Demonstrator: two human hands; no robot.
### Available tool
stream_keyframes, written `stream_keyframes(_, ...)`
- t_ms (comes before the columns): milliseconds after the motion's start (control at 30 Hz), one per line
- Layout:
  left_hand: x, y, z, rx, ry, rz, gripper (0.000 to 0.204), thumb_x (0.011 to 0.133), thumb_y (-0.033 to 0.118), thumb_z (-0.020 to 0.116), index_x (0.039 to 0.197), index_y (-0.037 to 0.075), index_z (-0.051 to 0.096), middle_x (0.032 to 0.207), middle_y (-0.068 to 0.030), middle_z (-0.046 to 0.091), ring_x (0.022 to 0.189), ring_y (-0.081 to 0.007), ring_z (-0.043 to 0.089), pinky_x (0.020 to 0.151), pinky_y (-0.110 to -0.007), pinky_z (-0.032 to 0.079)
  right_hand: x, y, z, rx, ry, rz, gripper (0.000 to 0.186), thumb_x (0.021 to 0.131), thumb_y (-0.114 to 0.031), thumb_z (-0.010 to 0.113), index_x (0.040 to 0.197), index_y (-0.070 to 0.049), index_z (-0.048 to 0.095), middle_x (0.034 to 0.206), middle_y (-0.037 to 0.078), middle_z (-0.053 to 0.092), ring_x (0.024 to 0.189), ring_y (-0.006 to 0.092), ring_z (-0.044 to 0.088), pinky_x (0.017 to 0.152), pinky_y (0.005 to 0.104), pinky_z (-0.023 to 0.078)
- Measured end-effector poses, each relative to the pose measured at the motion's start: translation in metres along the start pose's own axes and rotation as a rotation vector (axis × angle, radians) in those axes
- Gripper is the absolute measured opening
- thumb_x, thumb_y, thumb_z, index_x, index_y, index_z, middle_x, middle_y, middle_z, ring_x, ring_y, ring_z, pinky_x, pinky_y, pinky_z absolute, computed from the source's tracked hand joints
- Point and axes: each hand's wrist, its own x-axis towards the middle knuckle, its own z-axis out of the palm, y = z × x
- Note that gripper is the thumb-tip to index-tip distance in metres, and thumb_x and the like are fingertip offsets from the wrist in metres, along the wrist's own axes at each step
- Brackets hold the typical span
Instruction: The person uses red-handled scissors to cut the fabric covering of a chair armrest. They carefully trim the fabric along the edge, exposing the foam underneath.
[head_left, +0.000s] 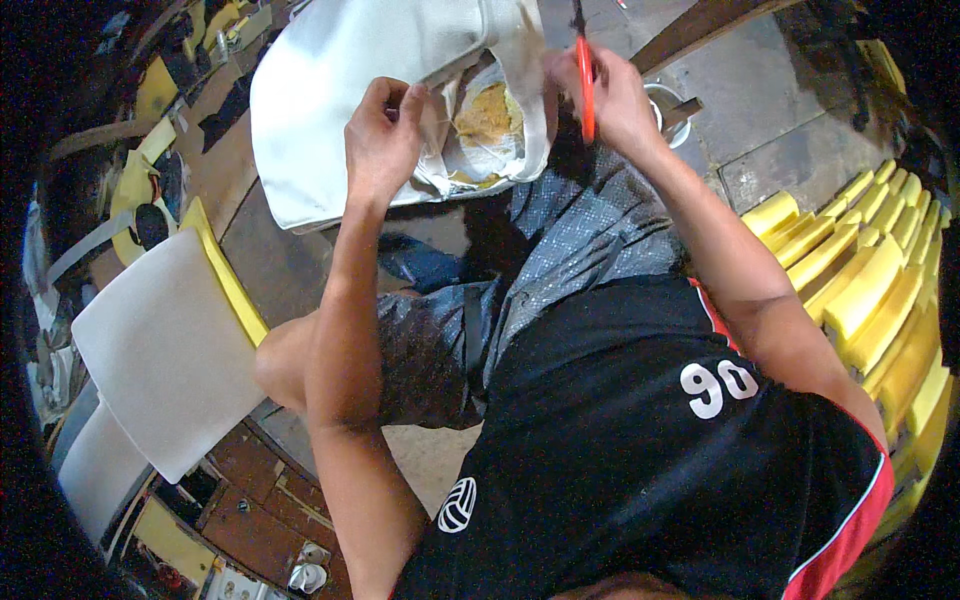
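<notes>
Black sports shirt (640,450) with red and white trim: nearest the lens, filling the lower right. Grey patterned trousers (540,290) above it, the wearer seated.

Left hand (383,140): fingers closed, pinching the torn edge of a white padded cover (340,90), which rests past the knees at top centre. Cover split open at its right end, showing tan stuffing (487,110).

Right hand (610,95): closed round an orange-handled tool (586,90), held upright just beside the opening; possibly scissors, though the blade end is too dark to tell.

Surface: grey concrete slab floor (770,130) at upper right; a small metal bowl (668,105) behind the right wrist.

Right edge: rows of yellow foam blocks (860,290), stacked close.

Left: white flat panels (165,345), one with a yellow foam edge (228,270), over brown floor tiles (260,490). Offcuts and strips litter the upper left.
</notes>
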Motion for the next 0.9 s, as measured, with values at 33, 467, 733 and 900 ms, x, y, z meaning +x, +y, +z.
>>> stream_keyframes(33, -0.002, 0.003, -0.002, 0.031, -0.002, 0.019, 0.038, 0.092, 0.036, 0.063, 0.102, 0.0, 0.063, 0.083, -0.0225, 0.068, 0.08, -0.0349, 0.068, 0.073, -0.041, 0.051, 0.024, 0.012, 0.004, -0.043, 0.07, -0.043, 0.031, 0.095, -0.032, 0.064, 0.107, -0.004, 0.064, 0.074, 0.002, 0.063, 0.063, 0.0119, 0.06, 0.056, 0.0281, 0.048)
stream_keyframes(467, -0.011, -0.037, 0.045, -0.2, -0.265, -0.099, 0.039, 0.1, 0.036, 0.051, 0.091, -0.001, 0.059, 0.068, -0.0161, 0.057, 0.063, -0.0242, 0.053, 0.061, -0.043, 0.044, 0.11, 0.022, 0.063, 0.432, -0.19, 0.17, 0.031, 0.088, -0.036, 0.074, 0.098, -0.007, 0.069, 0.078, -0.001, 0.064, 0.066, 0.0098, 0.057, 0.061, 0.0272, 0.045)
stream_keyframes(733, -0.038, -0.038, 0.06, -0.589, -0.335, -0.285, 0.036, 0.102, 0.033, 0.052, 0.108, -0.002, 0.059, 0.088, -0.0099, 0.062, 0.082, -0.016, 0.053, 0.074, -0.035, 0.045, 0.12, 0.016, 0.063, 0.436, -0.46, 0.216, 0.04, 0.086, -0.037, 0.075, 0.107, -0.004, 0.069, 0.092, 0.003, 0.069, 0.079, 0.0129, 0.062, 0.07, 0.0288, 0.05)
stream_keyframes(900, -0.054, -0.026, 0.019, -0.2, -0.389, -0.254, 0.039, 0.098, 0.036, 0.055, 0.102, -0.002, 0.061, 0.082, -0.0173, 0.065, 0.075, -0.0252, 0.063, 0.069, -0.04, 0.048, 0.084, 0.005, 0.08, 0.23, -0.391, 0.129, 0.038, 0.09, -0.039, 0.071, 0.105, -0.004, 0.066, 0.084, 0.002, 0.066, 0.07, 0.0105, 0.058, 0.065, 0.0276, 0.048)
